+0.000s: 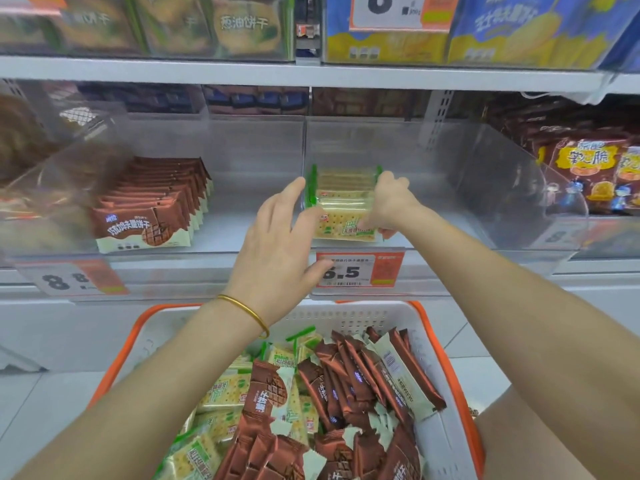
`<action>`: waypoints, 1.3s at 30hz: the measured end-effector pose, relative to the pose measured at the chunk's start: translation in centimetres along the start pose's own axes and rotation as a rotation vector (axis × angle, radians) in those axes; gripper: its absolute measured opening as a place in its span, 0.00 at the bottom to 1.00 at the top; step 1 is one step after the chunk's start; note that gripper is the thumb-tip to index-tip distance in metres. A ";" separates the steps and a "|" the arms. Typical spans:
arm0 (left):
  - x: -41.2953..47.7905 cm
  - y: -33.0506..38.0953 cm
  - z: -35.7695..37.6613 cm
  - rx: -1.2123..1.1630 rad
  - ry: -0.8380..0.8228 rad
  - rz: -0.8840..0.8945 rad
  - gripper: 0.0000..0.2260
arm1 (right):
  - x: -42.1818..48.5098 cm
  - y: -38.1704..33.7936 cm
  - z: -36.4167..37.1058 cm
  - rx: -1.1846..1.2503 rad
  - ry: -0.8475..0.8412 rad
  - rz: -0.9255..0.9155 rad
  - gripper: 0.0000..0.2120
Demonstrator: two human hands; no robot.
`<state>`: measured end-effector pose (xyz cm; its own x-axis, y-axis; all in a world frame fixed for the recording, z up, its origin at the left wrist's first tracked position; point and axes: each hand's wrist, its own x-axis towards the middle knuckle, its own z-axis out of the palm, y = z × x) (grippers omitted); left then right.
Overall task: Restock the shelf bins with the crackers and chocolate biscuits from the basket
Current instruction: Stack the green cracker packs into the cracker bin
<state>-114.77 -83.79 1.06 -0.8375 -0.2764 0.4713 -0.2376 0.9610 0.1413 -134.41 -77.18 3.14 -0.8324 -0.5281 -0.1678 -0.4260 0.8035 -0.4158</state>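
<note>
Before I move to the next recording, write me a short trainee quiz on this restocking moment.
1. True or false: the brown chocolate biscuit packs share the clear plastic bin with the green-edged cracker packs.
2. Which wrist wears the thin gold bangle? A left, B right, C neither.
3. Fill in: the orange-rimmed white basket holds cracker packs and ____ packs.
Key: 1 false, they stand in neighbouring bins; 2 A; 3 chocolate biscuit.

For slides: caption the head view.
Left hand braces, right hand grips cracker packs in a shelf bin above the basket.
</note>
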 end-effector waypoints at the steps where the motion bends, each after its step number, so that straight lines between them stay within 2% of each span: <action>1: -0.2 -0.1 0.0 -0.014 0.005 0.005 0.27 | -0.1 0.1 -0.1 0.001 0.003 0.006 0.31; 4: -1.1 -0.2 -0.3 -0.064 0.058 0.014 0.26 | -0.5 0.5 -0.5 0.028 0.003 0.038 0.30; 8: -3.8 -0.7 -0.7 -0.143 0.198 0.013 0.17 | -1.1 1.1 -0.9 -0.005 0.035 0.015 0.29; 12: -6.9 -2.3 0.0 -0.136 0.180 0.004 0.15 | -2.0 0.4 -1.0 -0.063 0.128 -0.103 0.26; 15: -7.6 -2.9 0.1 -0.120 0.176 -0.004 0.14 | -2.7 -0.5 -0.8 -0.126 0.132 -0.103 0.22; 18: -7.9 -3.4 -0.4 -0.108 0.246 0.008 0.12 | -5.0 -1.9 -1.3 -0.046 0.222 -0.185 0.19; 20: -8.7 -4.5 -0.2 -0.095 0.233 0.002 0.10 | -8.4 -2.6 -1.7 0.060 0.333 -0.294 0.16; 22: -10.2 -6.2 0.8 -0.077 0.144 -0.049 0.09 | -12.5 -2.8 -0.7 0.156 0.362 -0.434 0.15; 23: -11.1 -7.3 1.5 -0.072 0.075 -0.105 0.09 | -14.5 -3.0 0.5 0.178 0.310 -0.511 0.15; 26: -13.3 -10.5 3.8 -0.053 -0.200 -0.397 0.10 | -16.9 -3.1 6.1 0.068 -0.061 -0.613 0.13; 29: -14.9 -12.3 5.8 0.079 -0.463 -0.645 0.19 | -15.9 -2.3 11.6 -0.041 -0.306 -0.570 0.10; 31: -15.9 -12.6 6.9 0.254 -0.621 -0.678 0.27 | -15.1 -1.1 13.9 -0.040 -0.363 -0.517 0.11; 34: -17.0 -12.5 8.2 0.406 -0.732 -0.634 0.34 | -14.4 0.1 15.3 -0.060 -0.422 -0.487 0.12; 39: -16.7 -12.5 8.5 0.605 -0.839 -0.459 0.33 | -13.8 0.6 15.6 -0.016 -0.408 -0.481 0.12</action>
<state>-102.02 -91.11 -16.02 -0.6212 -0.7311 -0.2821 -0.6158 0.6781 -0.4013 -117.61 -73.67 -8.78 -0.3454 -0.8911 -0.2943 -0.7270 0.4524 -0.5165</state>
